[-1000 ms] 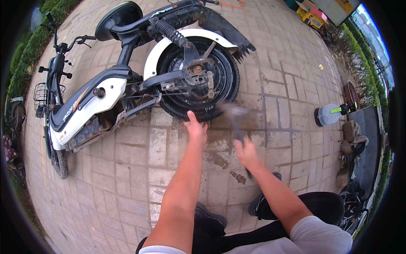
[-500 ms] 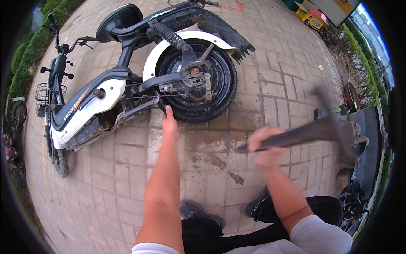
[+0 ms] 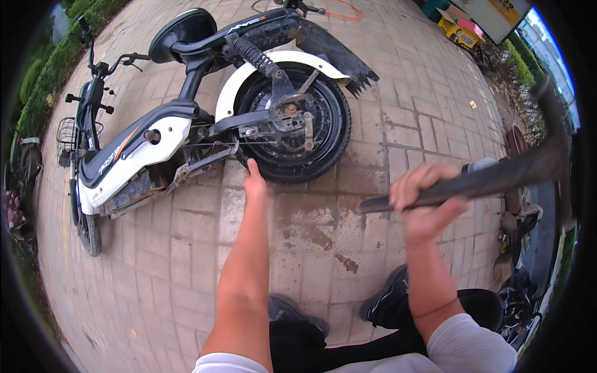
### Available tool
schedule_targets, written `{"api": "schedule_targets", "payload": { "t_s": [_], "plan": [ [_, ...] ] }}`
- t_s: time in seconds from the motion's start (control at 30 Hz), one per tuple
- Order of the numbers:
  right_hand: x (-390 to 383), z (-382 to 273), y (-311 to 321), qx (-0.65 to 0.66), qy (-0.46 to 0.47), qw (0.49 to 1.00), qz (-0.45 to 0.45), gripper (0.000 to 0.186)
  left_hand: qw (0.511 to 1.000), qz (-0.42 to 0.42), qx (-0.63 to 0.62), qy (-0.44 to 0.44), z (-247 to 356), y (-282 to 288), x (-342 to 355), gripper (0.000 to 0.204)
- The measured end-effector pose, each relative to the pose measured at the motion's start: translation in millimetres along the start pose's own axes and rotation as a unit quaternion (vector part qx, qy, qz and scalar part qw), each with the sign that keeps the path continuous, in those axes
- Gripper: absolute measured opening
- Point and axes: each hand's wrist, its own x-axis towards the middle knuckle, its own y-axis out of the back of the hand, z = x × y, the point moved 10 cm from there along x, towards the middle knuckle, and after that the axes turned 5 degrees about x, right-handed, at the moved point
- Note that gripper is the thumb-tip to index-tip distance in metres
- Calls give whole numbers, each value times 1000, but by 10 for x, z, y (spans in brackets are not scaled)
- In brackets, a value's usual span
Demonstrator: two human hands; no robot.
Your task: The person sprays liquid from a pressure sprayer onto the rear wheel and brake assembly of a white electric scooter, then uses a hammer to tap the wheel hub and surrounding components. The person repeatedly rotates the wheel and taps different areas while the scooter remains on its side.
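While brick paving point(image 3: 155, 298) stretched around it, a black-and-white bike point(image 3: 165, 133) lay on its side, its rear wheel point(image 3: 298, 169) well apart from a dark long-handled tool point(image 3: 510, 174), with room between. The right hand point(image 3: 420, 193) had its fingers wrapped round the handle; the left hand point(image 3: 255, 185) was at the wheel's lower edge, finger spread impossible to tell.

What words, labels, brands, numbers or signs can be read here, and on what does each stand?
Black upper bar of the white-and-black two-wheeler: white and orange lettering, not copied out.
Its black lower side panel: slanted white lettering, too blurred.
Yellow cardboard box: print too small.
Yellow sign panel, top right: dark marks, too small.
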Motion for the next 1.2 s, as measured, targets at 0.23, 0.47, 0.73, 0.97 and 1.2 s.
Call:
{"api": "schedule_targets", "payload": {
  "t_s": [0.23,0.47,0.73,0.97,1.2],
  "plan": [
    [-984,1271,698,-530,-321,783,-59,59,1000,-25,-4,-18,147,-57,-138,74],
    [171,38,154,-111,-103,988,41,57,998,-16,-52,-16,104,-73,-178,66],
    [-1119,1505,544,-499,-336,790,-117,57,999,3,45,-26,228,-12,-282,76],
    [319,-85,-24,-165,-110,980,20,60,999,11,-41,-6,85,-29,-198,63],
    [-892,1067,212,-499,-258,824,-70,39,990,-42,-129,43,91,-150,-342,62]
  ]
}}
